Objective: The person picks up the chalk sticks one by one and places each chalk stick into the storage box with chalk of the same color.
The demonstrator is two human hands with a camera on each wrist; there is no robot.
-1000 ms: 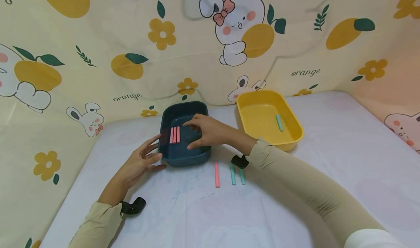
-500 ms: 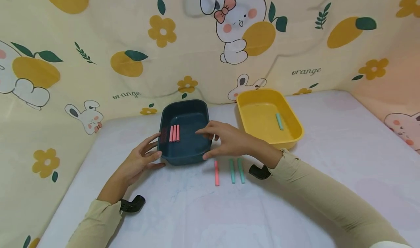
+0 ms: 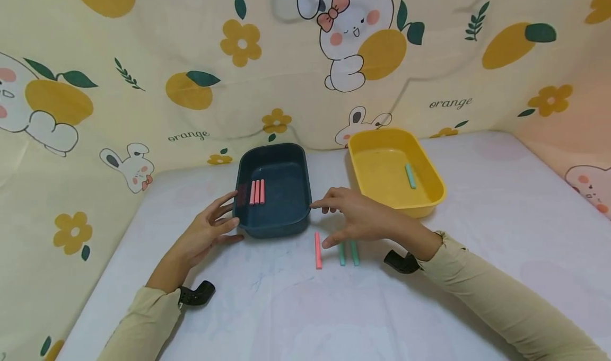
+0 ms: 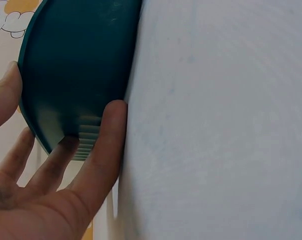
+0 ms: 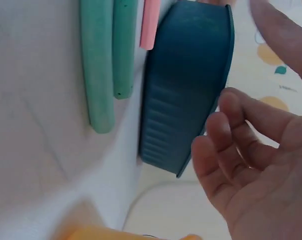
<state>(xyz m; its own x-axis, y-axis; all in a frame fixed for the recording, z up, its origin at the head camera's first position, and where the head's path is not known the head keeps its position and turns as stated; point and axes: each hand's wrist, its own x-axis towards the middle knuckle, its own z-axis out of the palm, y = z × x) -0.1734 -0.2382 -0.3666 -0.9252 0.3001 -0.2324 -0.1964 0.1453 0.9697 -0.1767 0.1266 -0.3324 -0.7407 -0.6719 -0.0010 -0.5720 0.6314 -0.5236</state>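
My left hand touches the left side of a dark blue bin, its fingers spread along the wall and rim. Inside that bin, three pink chalk sticks lie side by side. Between the two bins hovers my right hand, thumb and fingers apart; the right wrist view shows nothing held. Below its thumb a pink chalk stick lies on the table, beside two green chalk sticks whose far ends are hidden by the hand in the head view.
A yellow bin stands at the back right with one green chalk stick inside. Behind both bins rises a printed cloth backdrop. A white cloth covers the table.
My right hand has moved from over the dark blue bin rightward and nearer, toward the loose chalk sticks. My left hand stays at the bin.
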